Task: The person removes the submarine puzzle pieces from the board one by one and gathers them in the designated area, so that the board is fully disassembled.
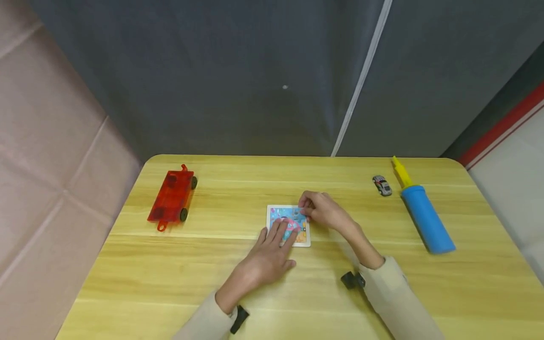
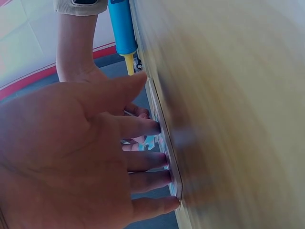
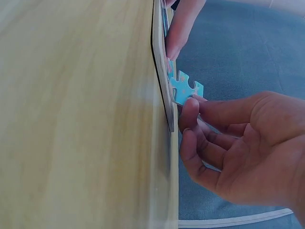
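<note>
A small square jigsaw puzzle (image 1: pixel 275 212) with a white border and a colourful sea picture lies on the table. Across its lower left part rests my left hand (image 1: pixel 265 259), fingers spread and nearly straight, tips on the picture. My right hand (image 1: pixel 325 210) is at the upper right corner of the puzzle. Between its thumb and index finger it pinches a light blue puzzle piece (image 3: pixel 182 88), seen tilted up from the board in the right wrist view. In the left wrist view, the straight left fingers (image 2: pixel 147 161) touch the puzzle's surface.
On the left of the wooden table (image 1: pixel 170 269) stands a red toy cart (image 1: pixel 172 196) with black wheels. Over to the right are a small silver toy car (image 1: pixel 382 185) and a blue hand pump (image 1: pixel 427 219) with a yellow nozzle. A dark grey curtain (image 1: pixel 212 85) hangs behind the far edge.
</note>
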Tool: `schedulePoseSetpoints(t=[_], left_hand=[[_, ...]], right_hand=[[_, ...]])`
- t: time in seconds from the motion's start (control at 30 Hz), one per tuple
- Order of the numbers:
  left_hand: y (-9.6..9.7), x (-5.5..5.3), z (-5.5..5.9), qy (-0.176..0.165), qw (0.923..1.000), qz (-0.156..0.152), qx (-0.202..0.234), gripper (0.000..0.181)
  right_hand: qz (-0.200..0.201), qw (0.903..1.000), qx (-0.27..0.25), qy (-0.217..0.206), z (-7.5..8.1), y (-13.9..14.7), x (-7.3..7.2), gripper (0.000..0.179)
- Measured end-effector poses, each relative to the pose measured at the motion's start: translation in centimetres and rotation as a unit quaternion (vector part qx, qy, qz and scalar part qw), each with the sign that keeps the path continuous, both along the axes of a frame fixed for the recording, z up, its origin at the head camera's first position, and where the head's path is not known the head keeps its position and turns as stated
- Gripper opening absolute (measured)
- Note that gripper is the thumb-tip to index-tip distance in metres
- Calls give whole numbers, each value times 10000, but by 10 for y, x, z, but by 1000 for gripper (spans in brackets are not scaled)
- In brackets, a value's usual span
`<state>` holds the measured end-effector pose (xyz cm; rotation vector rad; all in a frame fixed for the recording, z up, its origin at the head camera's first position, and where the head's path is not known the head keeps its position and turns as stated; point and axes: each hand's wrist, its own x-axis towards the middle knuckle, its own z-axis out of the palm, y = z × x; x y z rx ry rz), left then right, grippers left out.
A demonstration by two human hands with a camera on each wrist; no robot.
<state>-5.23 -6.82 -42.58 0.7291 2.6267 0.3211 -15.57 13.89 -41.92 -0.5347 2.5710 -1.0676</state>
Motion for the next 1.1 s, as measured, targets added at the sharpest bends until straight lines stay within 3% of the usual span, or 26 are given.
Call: schedulePoseSetpoints(t=[0.23, 0.43, 0.67, 0.83, 1.0, 1.1], left_hand=[[3, 1, 16, -39, 10000, 81, -3, 70], [3, 0, 4, 19, 9999, 87, -92, 74], [2, 1, -5, 84, 9999, 65, -42, 73], [2, 4, 4, -23, 10000, 53, 12, 73], [2, 6, 19, -77, 10000, 44, 46, 73], [2, 5, 22, -87, 9999, 52, 40, 73]], right_hand=[[-323, 9992, -233, 98, 5, 8, -3, 5], [-496, 9985, -197, 70, 15, 57, -10, 6], [-771, 9955, 356, -424, 20, 135, -10, 15], [-982, 9923, 565, -499, 15, 161, -11, 16], [-985, 9917, 594, -570, 16, 165, -13, 17], [-996, 9907, 721, -590, 17, 163, -13, 16]])
